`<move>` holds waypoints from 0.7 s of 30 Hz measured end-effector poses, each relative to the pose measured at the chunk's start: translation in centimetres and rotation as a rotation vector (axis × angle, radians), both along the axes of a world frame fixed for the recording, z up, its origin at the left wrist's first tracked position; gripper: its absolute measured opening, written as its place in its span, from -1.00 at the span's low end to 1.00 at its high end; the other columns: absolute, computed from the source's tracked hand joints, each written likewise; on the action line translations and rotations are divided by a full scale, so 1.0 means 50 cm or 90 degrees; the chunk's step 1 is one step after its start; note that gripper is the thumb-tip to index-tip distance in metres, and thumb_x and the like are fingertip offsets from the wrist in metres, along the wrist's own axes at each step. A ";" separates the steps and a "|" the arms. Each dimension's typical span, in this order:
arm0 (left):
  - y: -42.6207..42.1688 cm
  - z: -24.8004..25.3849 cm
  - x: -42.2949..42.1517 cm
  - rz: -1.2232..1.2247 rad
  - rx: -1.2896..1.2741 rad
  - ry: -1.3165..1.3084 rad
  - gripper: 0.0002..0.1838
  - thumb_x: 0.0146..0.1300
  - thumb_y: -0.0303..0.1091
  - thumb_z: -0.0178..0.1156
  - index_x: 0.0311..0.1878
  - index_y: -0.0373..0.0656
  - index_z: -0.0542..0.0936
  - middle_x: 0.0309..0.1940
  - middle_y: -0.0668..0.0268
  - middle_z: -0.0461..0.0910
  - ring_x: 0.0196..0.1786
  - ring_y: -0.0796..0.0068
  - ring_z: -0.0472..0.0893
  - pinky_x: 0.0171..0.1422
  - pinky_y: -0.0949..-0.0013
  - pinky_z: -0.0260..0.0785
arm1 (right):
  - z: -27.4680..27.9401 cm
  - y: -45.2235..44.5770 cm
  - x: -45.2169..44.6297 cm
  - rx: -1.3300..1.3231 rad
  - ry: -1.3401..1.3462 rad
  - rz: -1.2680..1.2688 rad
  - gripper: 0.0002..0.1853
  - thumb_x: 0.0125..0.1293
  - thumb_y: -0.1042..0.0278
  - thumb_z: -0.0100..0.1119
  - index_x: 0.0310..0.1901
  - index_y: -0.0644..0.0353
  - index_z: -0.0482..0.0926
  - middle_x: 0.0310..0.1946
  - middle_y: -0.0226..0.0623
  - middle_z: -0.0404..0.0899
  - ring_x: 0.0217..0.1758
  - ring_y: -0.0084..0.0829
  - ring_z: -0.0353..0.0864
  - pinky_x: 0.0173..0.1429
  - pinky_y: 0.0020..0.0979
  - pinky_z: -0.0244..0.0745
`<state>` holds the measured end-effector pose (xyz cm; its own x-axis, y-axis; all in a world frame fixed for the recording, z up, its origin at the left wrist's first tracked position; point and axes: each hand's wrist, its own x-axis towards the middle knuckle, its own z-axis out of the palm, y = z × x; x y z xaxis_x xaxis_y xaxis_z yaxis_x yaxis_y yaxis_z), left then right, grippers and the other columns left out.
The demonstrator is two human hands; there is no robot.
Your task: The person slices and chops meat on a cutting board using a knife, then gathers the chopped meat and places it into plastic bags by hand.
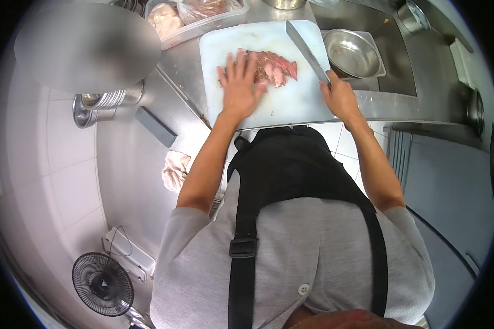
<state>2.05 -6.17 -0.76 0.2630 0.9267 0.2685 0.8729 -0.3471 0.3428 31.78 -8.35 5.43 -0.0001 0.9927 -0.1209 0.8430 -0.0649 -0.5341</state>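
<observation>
A piece of raw red meat (277, 67) lies on a white cutting board (291, 104). Over its left end my left hand (240, 85) rests with the fingers spread, covering part of the meat. In my right hand (340, 98) is the handle of a long knife (306, 52). Its blade points away from me and to the left, beside the board's right part and apart from the meat. My right fingers are wrapped round the handle.
Beyond the board's left corner is a plastic tub (203, 24) with bagged meat. At right a metal bowl (352, 53) sits by the sink (395, 66). A grey block (156, 126), a cloth (175, 170) and stacked metal bowls (93, 112) are at left, with a fan (102, 284) lower down.
</observation>
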 end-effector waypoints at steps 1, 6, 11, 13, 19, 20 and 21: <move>0.007 0.006 0.031 -0.048 0.004 0.007 -0.22 0.56 0.10 0.22 0.71 -0.04 0.35 0.82 0.05 0.01 0.82 -0.25 -0.05 0.74 -0.58 -0.28 | -0.016 -0.003 0.001 0.012 0.002 -0.006 -0.71 0.55 0.27 0.21 0.13 0.30 0.55 -0.29 0.24 0.76 -0.10 0.33 0.76 0.07 0.24 0.59; 0.028 0.007 0.106 -0.072 0.030 0.054 -0.23 0.44 0.07 0.36 0.62 -0.03 0.48 0.79 0.10 0.12 0.82 -0.19 -0.02 0.76 -0.53 -0.35 | -0.047 -0.015 -0.008 0.032 0.029 -0.018 -0.69 0.54 0.26 0.23 0.18 0.23 0.57 -0.30 0.25 0.75 -0.11 0.33 0.76 0.07 0.24 0.59; 0.028 0.011 0.091 0.010 0.086 -0.078 -0.38 0.21 -0.06 0.54 0.30 -0.10 0.67 0.41 0.09 0.47 0.54 -0.11 0.32 0.55 -0.31 0.05 | -0.054 -0.012 -0.004 0.006 0.044 -0.029 -0.66 0.53 0.28 0.22 0.22 0.23 0.56 -0.28 0.28 0.75 -0.08 0.34 0.76 0.11 0.22 0.59; 0.031 0.011 0.089 0.022 0.085 -0.072 -0.51 0.18 -0.11 0.56 0.14 -0.10 0.73 0.33 0.12 0.48 0.44 -0.08 0.37 0.45 -0.27 0.10 | -0.056 -0.007 -0.006 -0.008 0.038 -0.033 -0.66 0.52 0.28 0.21 0.22 0.23 0.56 -0.27 0.28 0.76 -0.07 0.35 0.75 0.13 0.23 0.59; 0.025 0.004 0.117 -0.006 0.044 -0.181 -0.76 0.27 -0.23 0.50 -0.10 -0.14 0.74 -0.04 0.10 0.70 0.14 0.00 0.59 0.28 -0.09 0.31 | -0.059 -0.004 -0.006 0.000 0.050 -0.036 -0.66 0.51 0.29 0.20 0.22 0.24 0.56 -0.25 0.31 0.75 -0.05 0.35 0.76 0.15 0.22 0.59; 0.024 0.002 0.118 -0.002 0.005 -0.214 -0.76 0.26 -0.25 0.51 -0.10 -0.15 0.74 -0.15 0.15 0.71 0.02 0.06 0.62 0.19 -0.03 0.38 | -0.059 -0.004 -0.006 -0.006 0.052 -0.035 -0.66 0.51 0.29 0.20 0.22 0.24 0.56 -0.25 0.32 0.75 -0.04 0.35 0.76 0.15 0.22 0.59; 0.025 0.006 0.119 0.001 -0.032 -0.246 -0.75 0.25 -0.28 0.52 -0.10 -0.17 0.75 -0.26 0.20 0.73 -0.09 0.13 0.65 0.11 0.02 0.46 | -0.059 -0.003 -0.004 -0.011 0.054 -0.034 -0.66 0.51 0.29 0.20 0.22 0.24 0.56 -0.24 0.32 0.75 -0.04 0.34 0.76 0.16 0.22 0.59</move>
